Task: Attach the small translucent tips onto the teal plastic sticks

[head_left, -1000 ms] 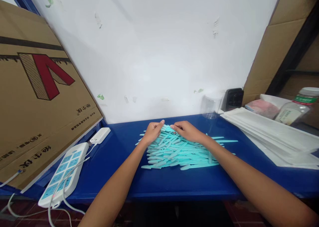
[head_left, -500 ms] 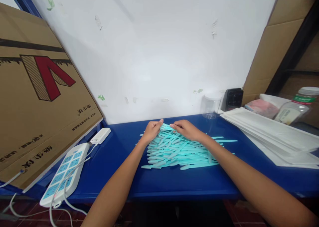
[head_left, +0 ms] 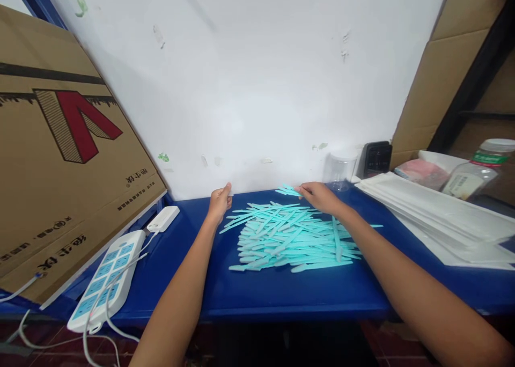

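Note:
A heap of slim turquoise eyebrow razors (head_left: 289, 238) with paler ends lies criss-crossed on the blue table (head_left: 298, 297). Beyond its far right side, my right hand (head_left: 319, 196) pinches a small fanned bunch of the same razors (head_left: 287, 190), their ends pointing left. My left hand (head_left: 220, 202) is closed at the far left of the heap, thumb up. A small whitish bit shows at its fingertips, but what it holds is mostly hidden. Neither hand touches the heap.
At left stand a cardboard box (head_left: 72, 195), a white power strip (head_left: 107, 281) with cables and a small white device (head_left: 163, 219). A clear jar (head_left: 340, 171), a black device (head_left: 377, 160), white sheets (head_left: 426, 217) and a bottle (head_left: 475, 174) are at right. A white wall (head_left: 257, 88) closes the back.
My hands were together over the heap's far edge, fingers at the razors. They have moved apart: the left to the left, the right to the right and up with a bunch of razors.

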A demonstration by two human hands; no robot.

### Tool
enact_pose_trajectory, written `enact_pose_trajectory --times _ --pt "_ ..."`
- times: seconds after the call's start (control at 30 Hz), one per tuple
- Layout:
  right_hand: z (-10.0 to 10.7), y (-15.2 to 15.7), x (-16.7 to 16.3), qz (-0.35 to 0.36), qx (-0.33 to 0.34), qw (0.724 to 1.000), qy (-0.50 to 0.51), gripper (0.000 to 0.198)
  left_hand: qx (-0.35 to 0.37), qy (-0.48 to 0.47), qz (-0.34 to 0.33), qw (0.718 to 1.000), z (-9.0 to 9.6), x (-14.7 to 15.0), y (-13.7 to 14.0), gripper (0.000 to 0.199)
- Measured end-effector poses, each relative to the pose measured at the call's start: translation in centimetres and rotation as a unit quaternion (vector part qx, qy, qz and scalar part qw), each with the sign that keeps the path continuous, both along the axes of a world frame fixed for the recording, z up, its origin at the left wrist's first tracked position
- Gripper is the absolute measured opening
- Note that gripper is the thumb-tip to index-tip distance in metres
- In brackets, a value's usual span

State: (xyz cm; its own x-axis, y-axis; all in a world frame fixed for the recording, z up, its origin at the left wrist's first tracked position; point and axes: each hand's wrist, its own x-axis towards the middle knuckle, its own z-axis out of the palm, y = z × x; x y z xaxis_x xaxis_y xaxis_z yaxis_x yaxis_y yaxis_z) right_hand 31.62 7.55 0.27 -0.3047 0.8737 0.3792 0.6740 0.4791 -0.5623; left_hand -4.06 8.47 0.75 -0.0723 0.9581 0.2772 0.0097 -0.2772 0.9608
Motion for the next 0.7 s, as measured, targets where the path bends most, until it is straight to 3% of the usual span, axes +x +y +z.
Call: enact_pose_trajectory --times 0.7 --pt "-1.2 1.0 1.2 -0.06 -0.009 0.994 -0.096 0.048 -0.033 0.051 -0.013 0.998 -1.0 -0.2 0.3 0.058"
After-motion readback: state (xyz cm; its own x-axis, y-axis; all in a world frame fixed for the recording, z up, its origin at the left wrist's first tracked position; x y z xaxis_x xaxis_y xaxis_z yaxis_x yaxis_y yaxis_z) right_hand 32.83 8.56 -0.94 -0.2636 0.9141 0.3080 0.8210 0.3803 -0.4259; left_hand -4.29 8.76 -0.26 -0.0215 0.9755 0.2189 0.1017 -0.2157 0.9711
